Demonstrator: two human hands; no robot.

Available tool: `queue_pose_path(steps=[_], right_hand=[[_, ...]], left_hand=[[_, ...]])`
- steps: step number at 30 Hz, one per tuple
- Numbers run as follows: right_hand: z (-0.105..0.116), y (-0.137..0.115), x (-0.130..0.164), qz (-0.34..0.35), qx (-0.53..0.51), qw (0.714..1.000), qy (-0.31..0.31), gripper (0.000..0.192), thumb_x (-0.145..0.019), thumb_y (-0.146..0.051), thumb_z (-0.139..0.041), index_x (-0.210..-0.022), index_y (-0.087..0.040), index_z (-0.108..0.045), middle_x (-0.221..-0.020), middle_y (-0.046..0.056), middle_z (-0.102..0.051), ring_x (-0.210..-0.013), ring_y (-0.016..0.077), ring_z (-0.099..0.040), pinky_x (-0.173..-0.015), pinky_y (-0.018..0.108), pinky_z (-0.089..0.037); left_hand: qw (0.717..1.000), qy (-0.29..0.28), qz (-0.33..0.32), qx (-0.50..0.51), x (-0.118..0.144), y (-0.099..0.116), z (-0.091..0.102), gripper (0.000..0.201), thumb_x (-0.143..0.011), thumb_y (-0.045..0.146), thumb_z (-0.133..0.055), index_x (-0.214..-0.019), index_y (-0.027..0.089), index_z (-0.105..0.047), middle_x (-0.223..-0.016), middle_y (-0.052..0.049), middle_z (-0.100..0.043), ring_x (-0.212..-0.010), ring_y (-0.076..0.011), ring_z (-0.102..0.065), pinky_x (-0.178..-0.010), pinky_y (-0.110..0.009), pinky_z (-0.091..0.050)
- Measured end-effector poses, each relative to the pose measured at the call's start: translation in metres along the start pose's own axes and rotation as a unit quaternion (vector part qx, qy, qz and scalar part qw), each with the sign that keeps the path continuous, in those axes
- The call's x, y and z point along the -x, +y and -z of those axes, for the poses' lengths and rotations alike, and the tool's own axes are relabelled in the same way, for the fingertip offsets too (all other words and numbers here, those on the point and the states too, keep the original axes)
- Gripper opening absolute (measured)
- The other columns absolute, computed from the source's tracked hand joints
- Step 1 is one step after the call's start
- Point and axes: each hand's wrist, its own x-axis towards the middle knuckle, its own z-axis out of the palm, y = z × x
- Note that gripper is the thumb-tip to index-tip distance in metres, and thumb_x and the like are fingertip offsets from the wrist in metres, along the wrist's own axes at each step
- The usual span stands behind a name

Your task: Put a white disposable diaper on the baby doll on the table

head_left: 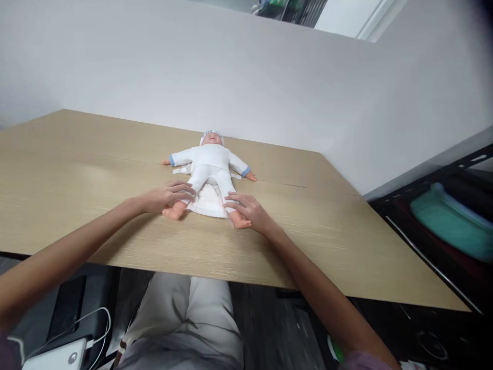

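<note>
A baby doll [210, 158] in a white suit with blue cuffs and a white printed cap lies on its back, arms spread and legs apart. Under its hips and between its legs a white diaper [208, 203] is spread out, its side tabs showing below the doll's arms. My left hand [166, 197] has its fingers curled over the doll's lower leg at the left, just above the bare foot. Over the other lower leg, my right hand [249, 208] grips in the same way. Both thumbs are partly hidden.
The doll lies on a wooden table [115, 180] against a pale wall [162, 67]. A white power bank [57, 355] with a cable sits below the table's front edge at left. At right, beyond the table edge, is a teal item [454, 221] on a dark rack.
</note>
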Motion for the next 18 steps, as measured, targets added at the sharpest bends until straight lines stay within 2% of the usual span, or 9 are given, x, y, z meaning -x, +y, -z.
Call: queue_pose_path(steps=[2, 4, 8, 10, 14, 16, 18], right_hand=[[-0.001, 0.000, 0.001, -0.002, 0.007, 1.000, -0.009, 0.052, -0.108, -0.007, -0.048, -0.146, -0.026, -0.078, -0.162, 0.012, -0.071, -0.165, 0.0276, -0.055, -0.132, 0.053, -0.051], [0.002, -0.001, 0.001, 0.000, 0.008, 1.000, -0.020, 0.054, -0.107, -0.005, -0.050, -0.149, -0.027, -0.077, -0.164, 0.012, -0.070, -0.166, 0.0271, -0.055, -0.132, 0.053, -0.051], [0.014, 0.002, 0.000, 0.002, -0.024, 0.999, -0.038, 0.058, -0.105, -0.005, -0.055, -0.154, -0.028, -0.075, -0.167, 0.011, -0.068, -0.163, 0.0272, -0.058, -0.133, 0.054, -0.053], [0.020, 0.001, -0.001, -0.006, -0.039, 0.998, -0.045, 0.061, -0.105, -0.004, -0.050, -0.156, -0.030, -0.073, -0.166, 0.009, -0.069, -0.162, 0.0261, -0.059, -0.136, 0.057, -0.049], [0.023, -0.018, -0.005, -0.043, -0.030, 0.998, -0.042, 0.061, -0.115, -0.012, -0.036, -0.171, -0.027, -0.057, -0.166, 0.010, -0.069, -0.164, 0.0261, -0.057, -0.146, 0.070, -0.025], [0.017, -0.033, -0.007, -0.063, -0.004, 0.997, -0.034, 0.056, -0.120, -0.032, -0.045, -0.174, -0.022, -0.052, -0.168, 0.015, -0.066, -0.165, 0.0314, -0.055, -0.146, 0.073, -0.021], [0.007, -0.048, -0.010, -0.082, 0.031, 0.996, -0.024, 0.065, -0.116, -0.051, -0.058, -0.173, -0.019, -0.053, -0.166, 0.019, -0.065, -0.165, 0.0375, -0.053, -0.146, 0.073, -0.023]], left_hand=[[1.000, -0.011, 0.005, -0.015, 0.003, -0.001, -0.008, 0.073, -0.081, -0.002, -0.065, -0.147, 0.027, -0.074, -0.160, -0.013, -0.073, -0.157, -0.0368, -0.059, -0.127, -0.060, -0.053], [1.000, -0.018, 0.008, -0.022, 0.003, -0.002, -0.010, 0.077, -0.079, -0.004, -0.065, -0.148, 0.029, -0.074, -0.161, -0.011, -0.072, -0.158, -0.0360, -0.059, -0.127, -0.060, -0.053], [0.999, -0.036, 0.018, -0.011, -0.001, -0.004, -0.004, 0.069, -0.087, 0.000, -0.065, -0.147, 0.032, -0.077, -0.160, -0.010, -0.073, -0.157, -0.0331, -0.059, -0.127, -0.058, -0.052], [0.998, -0.047, 0.028, -0.001, -0.003, -0.001, -0.001, 0.061, -0.094, 0.004, -0.063, -0.146, 0.032, -0.077, -0.161, -0.010, -0.072, -0.157, -0.0331, -0.058, -0.128, -0.057, -0.051], [0.996, -0.051, 0.070, -0.014, -0.009, 0.015, -0.004, 0.037, -0.111, 0.024, -0.052, -0.139, 0.026, -0.077, -0.158, -0.012, -0.070, -0.146, -0.0361, -0.058, -0.124, -0.057, -0.049], [0.994, -0.041, 0.097, -0.032, -0.013, 0.026, -0.011, 0.033, -0.111, 0.043, -0.062, -0.134, 0.024, -0.075, -0.154, -0.013, -0.070, -0.139, -0.0388, -0.059, -0.121, -0.058, -0.050], [0.991, -0.026, 0.121, -0.054, -0.017, 0.034, -0.020, 0.046, -0.104, 0.059, -0.073, -0.130, 0.022, -0.072, -0.152, -0.015, -0.069, -0.137, -0.0413, -0.058, -0.118, -0.057, -0.050]])
